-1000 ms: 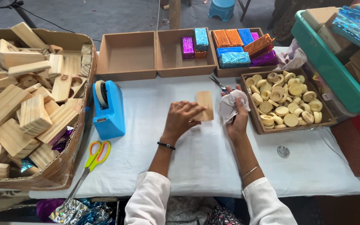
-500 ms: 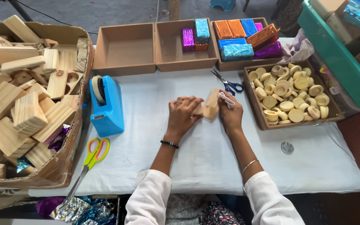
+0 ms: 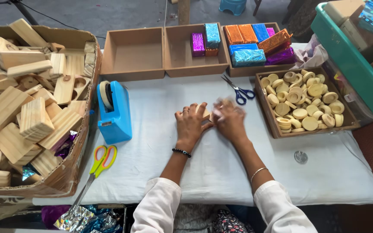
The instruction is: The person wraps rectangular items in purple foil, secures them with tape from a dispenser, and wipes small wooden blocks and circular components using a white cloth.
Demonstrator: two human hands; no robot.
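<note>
A small pale wooden block (image 3: pixel 204 112) lies on the white table cover (image 3: pixel 160 146) in the middle. My left hand (image 3: pixel 190 125) grips the block from the left, fingers curled over it. My right hand (image 3: pixel 230 121) is blurred by motion and presses against the block's right side. It holds a crumpled white cloth (image 3: pixel 218 106), of which only a bit shows. Most of the block is hidden under both hands.
A cardboard box (image 3: pixel 76 151) of wooden blocks fills the left. Beside it stand a blue tape dispenser (image 3: pixel 115 112) and yellow-orange scissors (image 3: pixel 101 159). Blue scissors (image 3: pixel 239 92), a tray (image 3: pixel 266 105) of round wooden pieces, trays with foil-wrapped blocks (image 3: pixel 248 57) and a green crate (image 3: pixel 346 56) lie right and behind.
The block was turned from lying flat to being held between both hands. My right hand moved the white cloth onto it and now rubs quickly over it. The camera has shifted slightly.
</note>
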